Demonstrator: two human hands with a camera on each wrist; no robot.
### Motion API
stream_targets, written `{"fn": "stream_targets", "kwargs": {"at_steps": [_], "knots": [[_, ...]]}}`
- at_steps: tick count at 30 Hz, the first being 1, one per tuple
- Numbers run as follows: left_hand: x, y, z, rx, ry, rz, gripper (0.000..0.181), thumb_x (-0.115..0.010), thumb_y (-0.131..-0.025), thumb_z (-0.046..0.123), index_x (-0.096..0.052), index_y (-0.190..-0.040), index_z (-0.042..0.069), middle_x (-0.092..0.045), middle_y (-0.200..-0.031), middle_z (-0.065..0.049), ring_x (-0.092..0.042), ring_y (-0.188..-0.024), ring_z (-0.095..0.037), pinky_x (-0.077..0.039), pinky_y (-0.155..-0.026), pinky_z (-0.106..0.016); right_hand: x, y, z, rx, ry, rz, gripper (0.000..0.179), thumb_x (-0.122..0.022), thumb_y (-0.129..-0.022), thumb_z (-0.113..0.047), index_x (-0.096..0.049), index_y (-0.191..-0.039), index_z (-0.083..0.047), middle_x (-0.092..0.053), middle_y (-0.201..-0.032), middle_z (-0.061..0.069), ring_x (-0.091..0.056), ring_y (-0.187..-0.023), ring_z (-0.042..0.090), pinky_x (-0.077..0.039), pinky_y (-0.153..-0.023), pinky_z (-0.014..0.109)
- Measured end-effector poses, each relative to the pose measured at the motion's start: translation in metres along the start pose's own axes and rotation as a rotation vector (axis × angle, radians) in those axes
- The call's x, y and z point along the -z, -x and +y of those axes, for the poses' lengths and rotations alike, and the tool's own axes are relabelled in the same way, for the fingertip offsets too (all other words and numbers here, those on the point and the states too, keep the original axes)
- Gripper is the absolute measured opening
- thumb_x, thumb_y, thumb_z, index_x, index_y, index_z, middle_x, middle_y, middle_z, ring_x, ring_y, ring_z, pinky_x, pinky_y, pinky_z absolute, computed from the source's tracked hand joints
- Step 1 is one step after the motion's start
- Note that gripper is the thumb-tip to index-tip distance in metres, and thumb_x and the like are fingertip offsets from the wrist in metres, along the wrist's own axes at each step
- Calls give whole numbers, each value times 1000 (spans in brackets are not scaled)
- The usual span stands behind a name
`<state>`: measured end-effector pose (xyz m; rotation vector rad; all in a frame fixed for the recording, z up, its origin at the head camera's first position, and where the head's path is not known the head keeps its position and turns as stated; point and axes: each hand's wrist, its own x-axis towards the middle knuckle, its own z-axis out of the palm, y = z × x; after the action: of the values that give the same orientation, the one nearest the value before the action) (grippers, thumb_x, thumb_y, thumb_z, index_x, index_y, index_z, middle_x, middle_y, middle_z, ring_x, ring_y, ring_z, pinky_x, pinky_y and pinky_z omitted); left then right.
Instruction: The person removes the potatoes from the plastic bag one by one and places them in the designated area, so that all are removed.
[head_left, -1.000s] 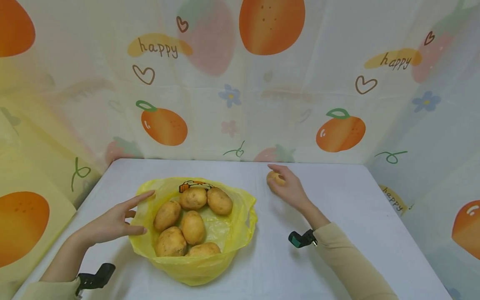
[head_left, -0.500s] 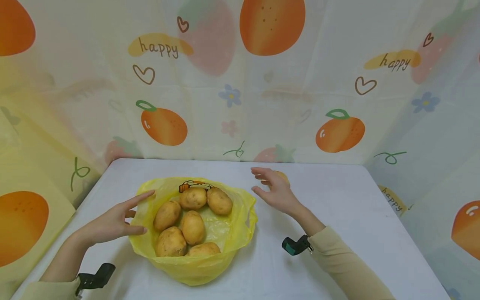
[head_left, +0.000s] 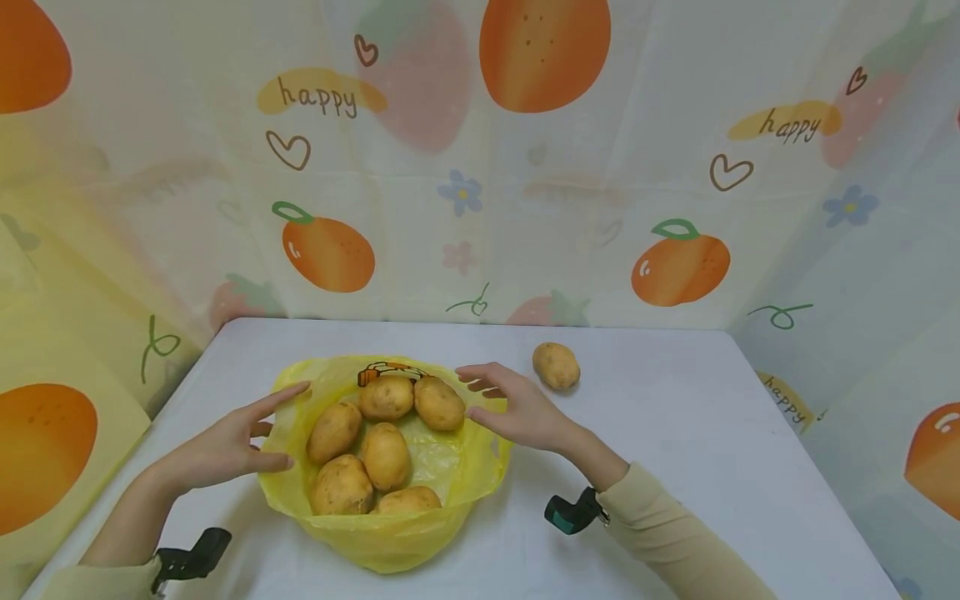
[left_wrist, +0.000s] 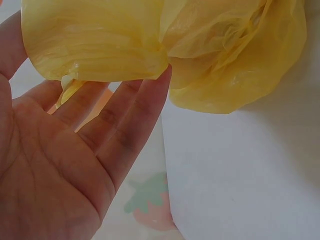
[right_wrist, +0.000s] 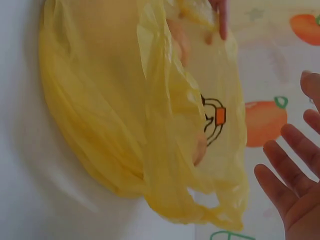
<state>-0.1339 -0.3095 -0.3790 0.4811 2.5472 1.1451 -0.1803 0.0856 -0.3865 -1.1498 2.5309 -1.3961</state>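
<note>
A yellow plastic bag point(head_left: 390, 542) stands wide-mouthed on the table, with several potatoes point(head_left: 386, 456) lying inside. My left hand point(head_left: 213, 446) is at the bag's left rim, thumb and index fingertip touching its edge. In the left wrist view its extended fingers point(left_wrist: 132, 132) lie against the outside of the yellow plastic. My right hand point(head_left: 521, 408) hovers by the bag's right rim with nothing in it. Its spread fingers point(right_wrist: 287, 162) show apart from the bag in the right wrist view. A single potato point(head_left: 557, 367) lies on the table behind the right hand.
The white tabletop point(head_left: 697, 467) runs back to a wall cloth point(head_left: 510, 242) printed with fruit and "happy". Black wrist cameras sit on both wrists, the left one point(head_left: 193, 553) low over the table and the right one point(head_left: 573, 510) beside the bag.
My right hand has let go of the single potato, which stays on the table, and moved left and nearer to the bag's right rim. The left hand has not moved.
</note>
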Motion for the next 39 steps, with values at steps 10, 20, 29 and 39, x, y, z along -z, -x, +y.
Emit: {"fn": "stream_targets", "kwargs": {"at_steps": [10, 20, 29, 39], "knots": [[1, 0, 3, -34, -19, 3, 87, -72, -79, 22, -20, -148, 21, -19, -148, -23, -42, -111, -58, -50, -75, -43, -16, -3, -5, 67, -22, -120, 47, -64, -86, -14, -48, -130, -11, -56, -122, 12, -58, -106, 27, -48, -89, 38], [0, -1, 3, -33, 10, -14, 87, -72, -79, 20, -19, -148, 20, -19, -148, -23, -48, -111, -50, -50, -71, -28, -32, -7, -10, 86, 2, -230, 47, -65, -85, -14, -49, -129, -4, -55, -125, 8, -57, -107, 19, -47, -90, 30], [1, 0, 2, -22, -1, -5, 87, -73, -78, 21, -20, -148, 21, -18, -148, -23, -45, -111, -55, -50, -74, -40, -47, -8, -17, 82, 75, -331, 44, -64, -87, -19, -51, -128, -9, -56, -124, 4, -57, -105, 13, -47, -87, 25], [1, 1, 1, -16, 1, -7, 87, -73, -78, 22, -20, -147, 23, -19, -149, -21, -45, -111, -53, -50, -73, -36, -59, -7, -16, 76, 94, -429, 43, -62, -88, -25, -51, -128, -12, -56, -123, 3, -59, -105, 14, -47, -85, 22]]}}
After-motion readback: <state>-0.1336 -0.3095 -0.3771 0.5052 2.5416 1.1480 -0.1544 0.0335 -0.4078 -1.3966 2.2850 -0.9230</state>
